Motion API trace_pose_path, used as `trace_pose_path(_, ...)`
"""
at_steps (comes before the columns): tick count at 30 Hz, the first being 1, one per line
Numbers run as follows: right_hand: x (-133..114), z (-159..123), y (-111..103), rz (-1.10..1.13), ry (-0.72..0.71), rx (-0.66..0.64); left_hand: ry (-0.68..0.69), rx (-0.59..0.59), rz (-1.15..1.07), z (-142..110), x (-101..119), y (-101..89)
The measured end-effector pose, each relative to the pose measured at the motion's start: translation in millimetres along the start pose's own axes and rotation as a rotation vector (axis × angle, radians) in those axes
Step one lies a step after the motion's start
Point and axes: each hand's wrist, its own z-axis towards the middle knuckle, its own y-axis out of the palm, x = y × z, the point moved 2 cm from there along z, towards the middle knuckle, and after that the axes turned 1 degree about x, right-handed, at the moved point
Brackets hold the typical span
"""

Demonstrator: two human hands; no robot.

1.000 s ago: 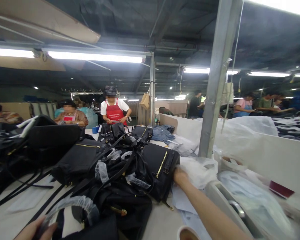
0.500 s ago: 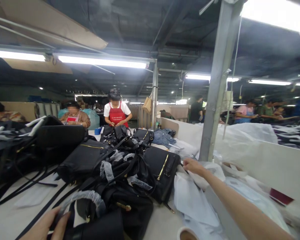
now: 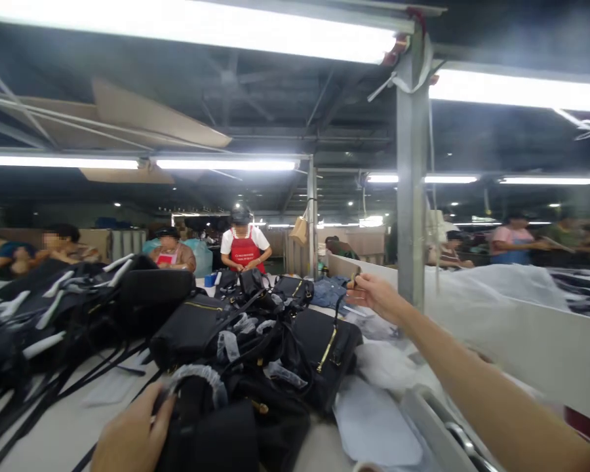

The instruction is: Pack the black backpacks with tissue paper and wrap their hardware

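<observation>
My left hand [image 3: 134,427] is closed on the plastic-wrapped handle [image 3: 202,377] of a black bag [image 3: 221,432] at the lower middle. Raised above the pile's right side, my right hand [image 3: 376,296] pinches a thin black strap [image 3: 338,308] near its end, where a small gold-coloured fitting [image 3: 354,278] shows. That strap hangs down toward a black bag with a gold zipper [image 3: 307,328]. More bags with plastic-wrapped handles lie heaped between my hands.
White sheets [image 3: 373,419] and a pale bin [image 3: 437,416] sit at the right, by a metal post [image 3: 411,196] and a low white partition [image 3: 535,334]. More black bags [image 3: 78,314] are piled at the left. A person in a red apron [image 3: 246,249] stands across the table.
My right hand has risen from beside the zippered bag, lifting the strap end with it. My left hand stays on the handle. The camera has tilted upward.
</observation>
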Motion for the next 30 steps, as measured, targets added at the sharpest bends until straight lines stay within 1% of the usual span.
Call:
trace_pose_path(1, -5.9, -7.9, 17.1, 0.045, -0.006, -0.063, 0.021, 0.023, -0.006, -0.8, 8.2, -11.1)
trace_pose_path(4, -14.5, -37.2, 65.5, 0.213, -0.003, -0.244, 0.082, 0.276, -0.084, -5.8, 30.0, -46.7)
trace_pose_path(5, -15.0, -47.5, 80.0, 0.283, 0.012, -0.295, 0.090, 0.322, -0.155, -9.6, 37.2, -56.3)
trace_pose_path(6, -14.7, -57.8, 93.7, 0.353, 0.032, -0.341, 0.088, 0.315, -0.251, -14.6, 44.9, -63.7)
trace_pose_path(7, -13.9, -68.0, 106.5, 0.415, 0.056, -0.382, 0.076, 0.252, -0.364, -20.6, 53.6, -68.5)
trace_pose_path(9, -11.6, -87.3, 129.0, 0.481, 0.097, -0.445, 0.041, 0.021, -0.589, -34.7, 74.8, -70.8)
trace_pose_path(12, -7.3, -112.2, 152.7, 0.513, 0.136, -0.504, 0.024, -0.322, -0.888, -53.6, 111.8, -61.0)
trace_pose_path(13, -5.8, -118.9, 157.4, 0.519, 0.152, -0.516, 0.042, -0.401, -0.965, -57.5, 123.5, -55.4)
trace_pose_path(14, -4.2, -124.6, 160.5, 0.519, 0.170, -0.526, 0.075, -0.453, -1.015, -60.1, 133.7, -49.4)
trace_pose_path(15, -2.6, -128.9, 161.9, 0.510, 0.188, -0.532, 0.112, -0.482, -1.033, -61.5, 142.0, -43.0)
trace_pose_path(16, -1.1, -131.9, 161.5, 0.492, 0.205, -0.532, 0.144, -0.487, -1.025, -62.3, 147.9, -36.6)
trace_pose_path(18, 0.8, -133.1, 155.2, 0.447, 0.224, -0.499, 0.158, -0.510, -0.984, -63.2, 152.6, -23.7)
trace_pose_path(20, 0.3, -129.0, 142.0, 0.431, 0.230, -0.433, 0.102, -0.581, -0.996, -64.1, 149.1, -11.8)
trace_pose_path(23, -4.3, -117.2, 114.0, 0.488, 0.225, -0.307, -0.016, -0.681, -1.092, -62.8, 135.2, 1.2)
trace_pose_path(26, -7.4, -106.1, 87.3, 0.501, 0.213, -0.186, -0.134, -0.717, -1.257, -56.0, 122.2, 6.8)
trace_pose_path(28, -4.9, -102.3, 77.3, 0.441, 0.220, -0.177, -0.195, -0.717, -1.415, -50.3, 118.0, 5.4)
trace_pose_path(30, 1.5, -101.8, 74.3, 0.332, 0.225, -0.228, -0.236, -0.725, -1.551, -45.8, 117.2, 1.3)
